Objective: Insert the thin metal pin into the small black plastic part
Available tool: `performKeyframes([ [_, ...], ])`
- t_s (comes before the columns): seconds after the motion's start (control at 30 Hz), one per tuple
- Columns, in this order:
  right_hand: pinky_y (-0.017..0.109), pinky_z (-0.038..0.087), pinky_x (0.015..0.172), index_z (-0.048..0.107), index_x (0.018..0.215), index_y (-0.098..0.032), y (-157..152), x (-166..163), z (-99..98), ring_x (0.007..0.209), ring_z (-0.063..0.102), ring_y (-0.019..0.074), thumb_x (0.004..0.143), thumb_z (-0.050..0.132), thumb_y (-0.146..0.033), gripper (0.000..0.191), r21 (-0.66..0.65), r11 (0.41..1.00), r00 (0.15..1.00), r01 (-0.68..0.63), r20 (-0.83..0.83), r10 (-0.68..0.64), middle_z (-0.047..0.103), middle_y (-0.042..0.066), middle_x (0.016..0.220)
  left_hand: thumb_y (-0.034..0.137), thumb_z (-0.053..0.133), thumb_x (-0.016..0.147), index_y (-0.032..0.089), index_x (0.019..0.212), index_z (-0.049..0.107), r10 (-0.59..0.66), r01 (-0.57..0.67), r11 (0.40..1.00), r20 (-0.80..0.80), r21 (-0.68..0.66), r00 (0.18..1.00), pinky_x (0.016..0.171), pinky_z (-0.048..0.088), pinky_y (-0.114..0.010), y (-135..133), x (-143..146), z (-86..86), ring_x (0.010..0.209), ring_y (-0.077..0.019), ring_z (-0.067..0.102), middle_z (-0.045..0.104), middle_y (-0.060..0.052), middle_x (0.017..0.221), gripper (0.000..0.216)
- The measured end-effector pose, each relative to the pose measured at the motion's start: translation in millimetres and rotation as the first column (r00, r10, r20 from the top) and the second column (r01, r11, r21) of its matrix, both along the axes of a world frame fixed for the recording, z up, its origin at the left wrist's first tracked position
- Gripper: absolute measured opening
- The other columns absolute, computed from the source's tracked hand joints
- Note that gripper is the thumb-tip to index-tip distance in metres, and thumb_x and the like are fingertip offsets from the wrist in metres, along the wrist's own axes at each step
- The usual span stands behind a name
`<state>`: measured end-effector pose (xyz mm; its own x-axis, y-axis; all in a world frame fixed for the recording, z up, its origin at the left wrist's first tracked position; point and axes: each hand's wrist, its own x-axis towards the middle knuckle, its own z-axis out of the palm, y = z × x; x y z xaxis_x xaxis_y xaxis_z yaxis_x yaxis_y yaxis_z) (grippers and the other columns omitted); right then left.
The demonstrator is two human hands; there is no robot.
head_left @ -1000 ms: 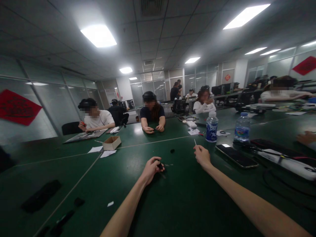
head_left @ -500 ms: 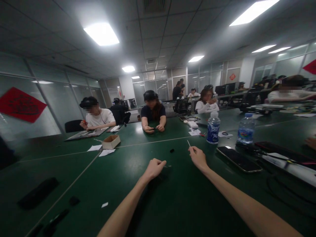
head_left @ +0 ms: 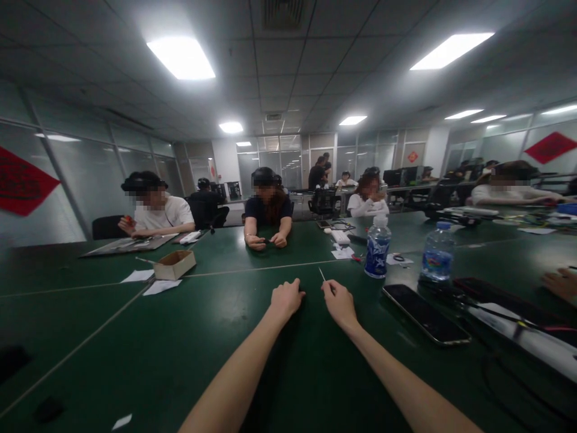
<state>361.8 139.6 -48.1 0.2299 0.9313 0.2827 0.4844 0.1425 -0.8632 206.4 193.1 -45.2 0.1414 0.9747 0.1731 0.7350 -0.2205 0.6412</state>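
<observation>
The right hand [head_left: 339,304] pinches a thin stick [head_left: 321,274], which juts up past its fingertips. The left hand [head_left: 285,297], just beside it, is curled into a fist over mid-desk [head_left: 189,337]; what it holds is hidden.

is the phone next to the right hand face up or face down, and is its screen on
Face up and off, as far as shows: the phone lies flat on the green table beside the right hand, its dark glossy face only reflecting ceiling light.

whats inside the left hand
Nothing shows: the left hand is curled shut on the green table, and its fingers cover whatever is inside. The right hand beside it pinches a thin white stick.
</observation>
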Motion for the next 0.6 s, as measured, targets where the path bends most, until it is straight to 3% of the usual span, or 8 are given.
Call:
performKeyframes([
  [0.17,0.025,0.038,0.045,0.062,0.082,-0.022,1,-1,-0.4,0.054,0.056,0.0171,0.087,0.033,-0.042,0.036,0.005,1.000,1.000,-0.002,0.015,0.002,0.062,0.003,0.065,0.021,0.065,0.072,0.019,0.077,0.056,-0.004,0.004,1.000,-0.094,0.003,0.996,0.091,0.037,-0.050,4,3,3.2,0.098,-0.0341,0.057,0.062,-0.013,0.084,0.011],
  [0.3,0.025,0.038,0.045,0.062,0.081,-0.022,4,-1,-3.5,0.053,0.056,0.0174,0.087,0.033,-0.043,0.036,0.019,1.000,0.999,-0.010,0.035,0.010,0.063,0.003,0.064,0.021,0.064,0.072,0.017,0.072,0.055,-0.005,0.010,1.000,-0.186,0.026,0.983,0.088,0.040,-0.051,-13,-16,11.0,0.094,-0.0362,0.059,0.062,-0.017,0.087,0.010],
  [0.47,0.025,0.038,0.044,0.063,0.085,-0.023,6,-3,-6.0,0.050,0.056,0.0175,0.087,0.034,-0.042,0.035,-0.003,0.999,0.999,-0.051,0.002,0.051,0.062,0.002,0.062,0.026,0.066,0.067,0.018,0.064,0.056,-0.016,0.023,0.999,-0.273,0.023,0.962,0.081,0.044,-0.051,-61,-72,24.6,0.080,-0.0354,0.061,0.061,-0.014,0.073,0.013],
  [0.6,0.026,0.040,0.044,0.062,0.084,-0.023,6,-4,-6.8,0.051,0.057,0.0177,0.088,0.034,-0.042,0.034,-0.004,0.997,0.997,-0.075,-0.006,0.075,0.063,0.003,0.063,0.037,0.062,0.068,0.021,0.079,0.063,0.037,-0.039,0.999,-0.331,0.002,0.943,0.075,0.046,-0.047,-116,-136,35.6,0.074,-0.0317,0.061,0.063,-0.011,0.074,0.020],
])
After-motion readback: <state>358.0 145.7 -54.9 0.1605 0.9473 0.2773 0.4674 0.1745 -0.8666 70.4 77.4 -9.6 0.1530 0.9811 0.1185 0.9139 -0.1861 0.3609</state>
